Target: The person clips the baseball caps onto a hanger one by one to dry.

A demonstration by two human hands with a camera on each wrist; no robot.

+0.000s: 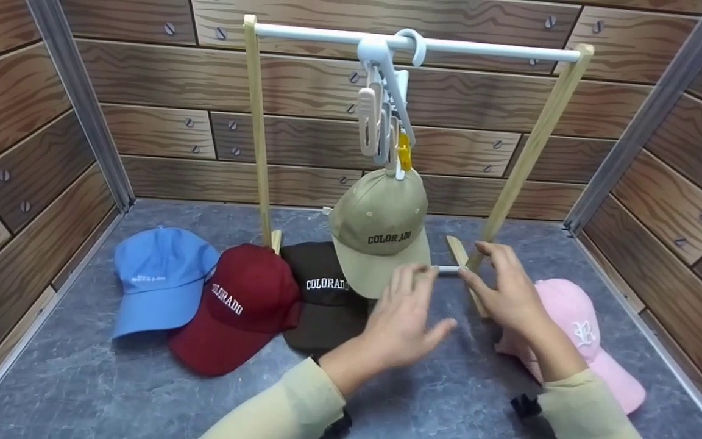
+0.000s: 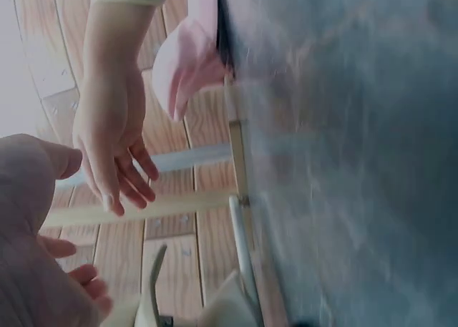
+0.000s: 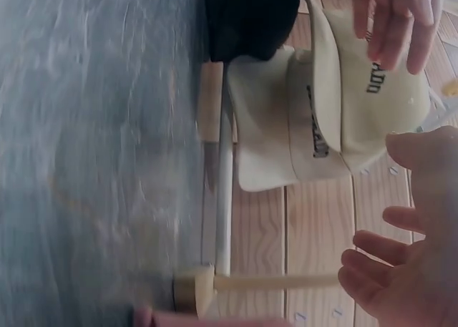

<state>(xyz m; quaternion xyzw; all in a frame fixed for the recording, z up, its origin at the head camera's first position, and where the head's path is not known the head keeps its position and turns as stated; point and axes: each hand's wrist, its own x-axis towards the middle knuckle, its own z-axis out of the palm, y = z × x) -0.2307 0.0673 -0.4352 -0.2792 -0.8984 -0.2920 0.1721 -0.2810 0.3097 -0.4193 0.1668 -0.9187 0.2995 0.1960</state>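
A khaki cap (image 1: 381,213) lettered COLORADO hangs from a white clip hanger (image 1: 381,55) on the rack's bar. In the right wrist view a second pale cap (image 3: 268,119) shows just beside it, largely hidden in the head view. My left hand (image 1: 400,320) is just in front of the khaki cap's brim, fingers extended and thumb spread; whether it touches the brim I cannot tell. To the right of the cap, my right hand (image 1: 506,296) hovers near the rack's right leg, thumb and fingers apart, holding nothing.
Blue (image 1: 162,274), dark red (image 1: 235,305) and black caps (image 1: 320,299) lie overlapping at left on the grey tabletop (image 1: 253,402). A pink cap (image 1: 576,323) lies behind my right forearm. Wooden rack posts (image 1: 258,134) flank the hanging cap. A yellow clip (image 1: 404,151) sits above it.
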